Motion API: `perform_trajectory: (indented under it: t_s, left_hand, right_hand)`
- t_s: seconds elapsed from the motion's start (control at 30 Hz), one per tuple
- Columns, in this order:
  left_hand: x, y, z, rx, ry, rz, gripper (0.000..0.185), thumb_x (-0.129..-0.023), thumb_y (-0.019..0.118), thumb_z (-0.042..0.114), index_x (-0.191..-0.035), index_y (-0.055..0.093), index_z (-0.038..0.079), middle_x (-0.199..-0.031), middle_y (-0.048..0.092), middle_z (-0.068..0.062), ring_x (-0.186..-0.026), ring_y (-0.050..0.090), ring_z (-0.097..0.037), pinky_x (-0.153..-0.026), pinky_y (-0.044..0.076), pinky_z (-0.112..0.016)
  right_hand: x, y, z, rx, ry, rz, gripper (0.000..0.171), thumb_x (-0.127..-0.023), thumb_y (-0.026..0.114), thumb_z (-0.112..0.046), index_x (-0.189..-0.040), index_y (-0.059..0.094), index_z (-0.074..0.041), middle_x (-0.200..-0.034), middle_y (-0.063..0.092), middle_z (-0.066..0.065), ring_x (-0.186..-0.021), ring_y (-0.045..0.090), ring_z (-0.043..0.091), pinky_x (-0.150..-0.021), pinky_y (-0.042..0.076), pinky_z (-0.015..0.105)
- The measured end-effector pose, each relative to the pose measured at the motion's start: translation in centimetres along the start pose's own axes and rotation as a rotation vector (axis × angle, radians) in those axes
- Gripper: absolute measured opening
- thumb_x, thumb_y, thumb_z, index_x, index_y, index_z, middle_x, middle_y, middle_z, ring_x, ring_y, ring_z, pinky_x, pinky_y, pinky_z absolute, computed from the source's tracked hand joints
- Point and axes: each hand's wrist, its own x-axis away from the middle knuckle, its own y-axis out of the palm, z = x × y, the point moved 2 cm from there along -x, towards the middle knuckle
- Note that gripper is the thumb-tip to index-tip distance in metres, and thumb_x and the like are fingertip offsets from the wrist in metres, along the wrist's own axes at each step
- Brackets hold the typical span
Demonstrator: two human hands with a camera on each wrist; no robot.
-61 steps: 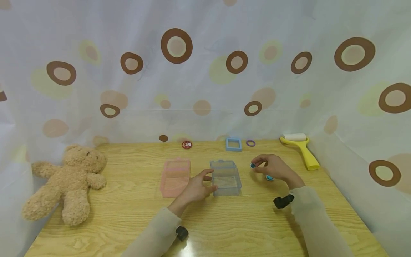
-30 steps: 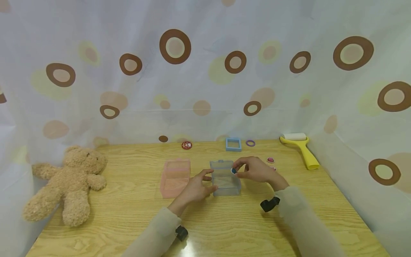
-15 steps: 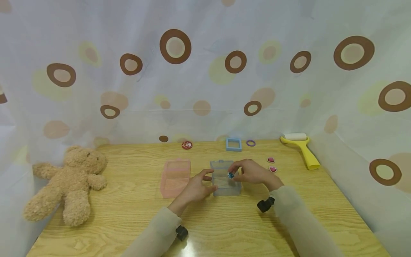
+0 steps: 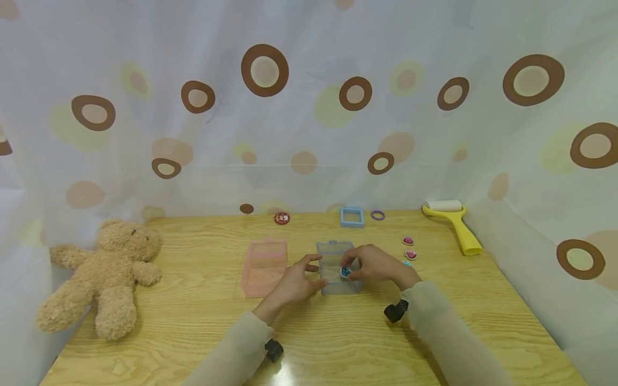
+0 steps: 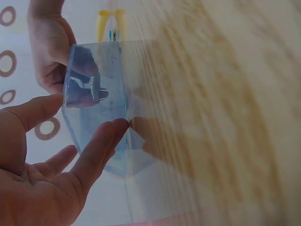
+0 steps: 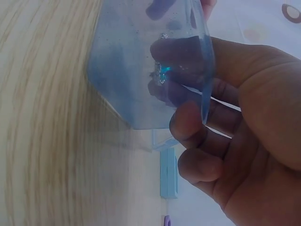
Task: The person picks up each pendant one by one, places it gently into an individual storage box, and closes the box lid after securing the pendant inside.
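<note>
My right hand [image 4: 375,264] pinches a blue gem with a silvery edge [image 4: 345,272] between thumb and fingers, down inside a clear blue plastic box [image 4: 340,288]. Through the box wall in the right wrist view, the gem [image 6: 163,71] shows near the bottom, fingertips still on it. The box's lid stands open at the back. My left hand [image 4: 295,284] is at the box's left side, fingers spread and fairly straight, fingertips against the wall. In the left wrist view its fingers [image 5: 96,155] reach along the outside of the box.
A clear pink box [image 4: 263,281] lies open to the left. Two pink gems [image 4: 410,254] and another blue gem [image 4: 407,264] lie right. Behind are a red badge [image 4: 282,218], blue square frame [image 4: 352,224] and purple ring [image 4: 378,211]. A yellow-handled roller [image 4: 462,236] and teddy bear [image 4: 107,273] flank them.
My right hand has carried the blue gem from the table on the right leftward over the box, then lowered it inside. The pink gems came into view. My left hand has stayed put.
</note>
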Motion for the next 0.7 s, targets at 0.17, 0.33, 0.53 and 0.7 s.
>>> perform_trajectory:
  t_s: [0.17, 0.33, 0.53, 0.7]
  left_hand:
    - [0.02, 0.01, -0.01, 0.009, -0.009, 0.001, 0.066, -0.092, 0.073, 0.030, -0.149, 0.044, 0.016, -0.134, 0.062, -0.021, -0.116, 0.064, -0.038, -0.097, 0.052, -0.054]
    - [-0.06, 0.05, -0.11, 0.007, -0.005, 0.003, 0.066, -0.092, 0.073, 0.029, -0.149, 0.043, 0.016, -0.134, 0.062, -0.021, -0.114, 0.065, -0.038, -0.096, 0.053, -0.054]
    - [-0.10, 0.03, -0.09, 0.004, -0.015, 0.005, 0.067, -0.091, 0.074, 0.030, -0.150, 0.043, 0.017, -0.134, 0.062, -0.021, -0.115, 0.065, -0.039, -0.096, 0.053, -0.054]
    - [-0.05, -0.01, -0.02, 0.008, -0.018, 0.005, 0.068, -0.091, 0.074, 0.031, -0.149, 0.044, 0.016, -0.134, 0.062, -0.021, -0.116, 0.064, -0.040, -0.097, 0.052, -0.055]
  right_hand:
    - [-0.12, 0.39, 0.27, 0.045, -0.009, -0.014, 0.021, -0.089, 0.076, -0.019, -0.109, 0.073, -0.016, -0.106, 0.073, -0.003, -0.100, 0.068, 0.021, -0.083, 0.057, 0.033]
    - [-0.14, 0.38, 0.32, 0.040, -0.010, -0.011, 0.022, -0.088, 0.077, -0.019, -0.109, 0.074, -0.015, -0.106, 0.073, -0.003, -0.100, 0.068, 0.021, -0.086, 0.057, 0.037]
    - [-0.14, 0.35, 0.26, 0.028, -0.003, -0.013, 0.022, -0.088, 0.077, -0.020, -0.110, 0.074, -0.015, -0.107, 0.073, -0.002, -0.101, 0.068, 0.021, -0.087, 0.057, 0.037]
    - [-0.08, 0.25, 0.12, 0.032, 0.003, -0.013, 0.023, -0.089, 0.076, -0.018, -0.111, 0.073, -0.013, -0.106, 0.073, -0.001, -0.102, 0.068, 0.022, -0.086, 0.057, 0.038]
